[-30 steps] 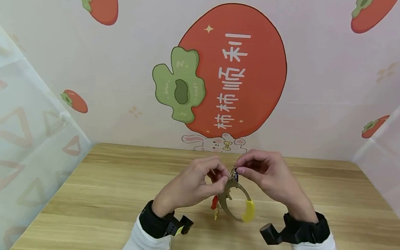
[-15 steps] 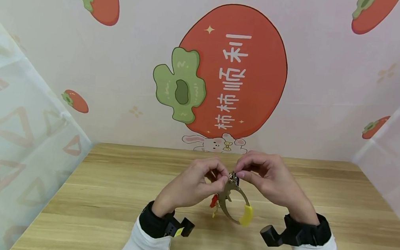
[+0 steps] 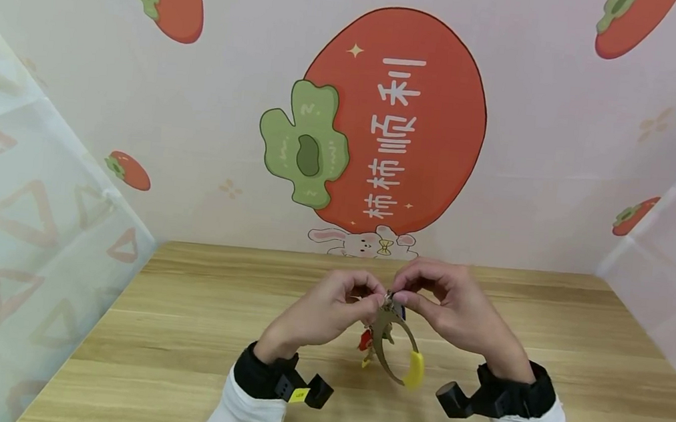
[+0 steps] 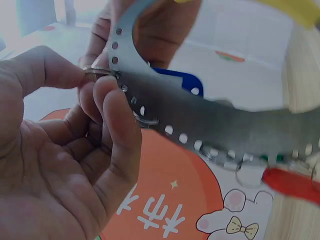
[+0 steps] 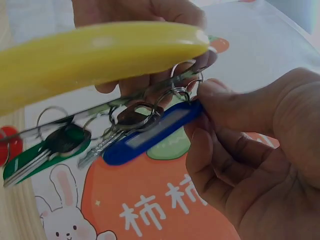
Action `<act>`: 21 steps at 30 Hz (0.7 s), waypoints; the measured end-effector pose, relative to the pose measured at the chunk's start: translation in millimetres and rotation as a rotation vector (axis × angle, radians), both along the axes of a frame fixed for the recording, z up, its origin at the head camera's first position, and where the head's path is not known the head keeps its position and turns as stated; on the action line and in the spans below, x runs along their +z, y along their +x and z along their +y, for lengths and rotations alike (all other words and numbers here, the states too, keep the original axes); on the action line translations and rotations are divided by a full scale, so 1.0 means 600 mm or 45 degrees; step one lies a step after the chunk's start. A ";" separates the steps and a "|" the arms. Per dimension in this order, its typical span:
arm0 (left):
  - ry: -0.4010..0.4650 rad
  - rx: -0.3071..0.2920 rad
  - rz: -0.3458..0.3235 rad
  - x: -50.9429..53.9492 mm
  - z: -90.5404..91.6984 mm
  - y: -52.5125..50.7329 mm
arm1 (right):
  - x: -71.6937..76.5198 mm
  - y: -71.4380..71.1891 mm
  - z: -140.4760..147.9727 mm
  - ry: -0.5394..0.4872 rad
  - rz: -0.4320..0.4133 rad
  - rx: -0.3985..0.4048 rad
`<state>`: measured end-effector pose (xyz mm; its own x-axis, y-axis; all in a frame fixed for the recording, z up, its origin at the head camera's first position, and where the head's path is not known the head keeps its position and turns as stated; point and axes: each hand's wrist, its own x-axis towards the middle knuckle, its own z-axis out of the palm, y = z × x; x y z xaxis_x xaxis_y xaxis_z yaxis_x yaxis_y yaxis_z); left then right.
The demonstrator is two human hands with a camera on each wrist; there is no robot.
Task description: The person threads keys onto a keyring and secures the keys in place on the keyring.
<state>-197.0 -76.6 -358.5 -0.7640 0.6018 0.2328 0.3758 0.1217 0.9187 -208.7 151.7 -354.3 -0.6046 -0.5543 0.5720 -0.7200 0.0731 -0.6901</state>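
Observation:
A curved metal key holder [image 4: 200, 115], pierced along its edge, hangs above the table between both hands. It has a yellow grip [image 3: 414, 370]. My left hand [image 3: 329, 311] pinches a split ring [image 4: 100, 71] at the holder's upper end between thumb and finger. Opposite, my right hand [image 3: 462, 309] pinches the ring end of a blue key tag [image 5: 150, 136]. A key [image 5: 100, 150] hangs beside that tag. Further along the holder are a green tag [image 5: 75, 137] with a key, and a red tag [image 4: 290, 185]. The fingers partly hide the rings where the hands meet.
A wooden table [image 3: 179, 371] lies below the hands. Behind it stands a printed backdrop [image 3: 530, 154] with persimmon drawings, and pale cloth panels [image 3: 12, 209] flank both sides. Each wrist wears a black camera mount [image 3: 503, 396].
The key holder has sunk slightly and its yellow grip has swung a little down and left. My right hand has shifted slightly left and down, closer to the left fingertips.

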 end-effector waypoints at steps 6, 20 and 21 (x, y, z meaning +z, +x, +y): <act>0.015 -0.014 -0.073 0.000 0.000 -0.001 | -0.003 -0.003 -0.002 0.004 0.016 0.005; -0.010 0.020 -0.111 0.004 0.003 0.000 | -0.005 -0.004 -0.001 0.050 -0.050 -0.058; -0.029 0.051 -0.060 0.004 0.004 0.001 | -0.006 -0.005 0.000 0.050 -0.058 -0.067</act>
<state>-196.2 -74.2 -356.2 -0.7975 0.5750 0.1823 0.3262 0.1569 0.9322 -211.7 151.4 -357.8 -0.6584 -0.5427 0.5215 -0.6823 0.1378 -0.7180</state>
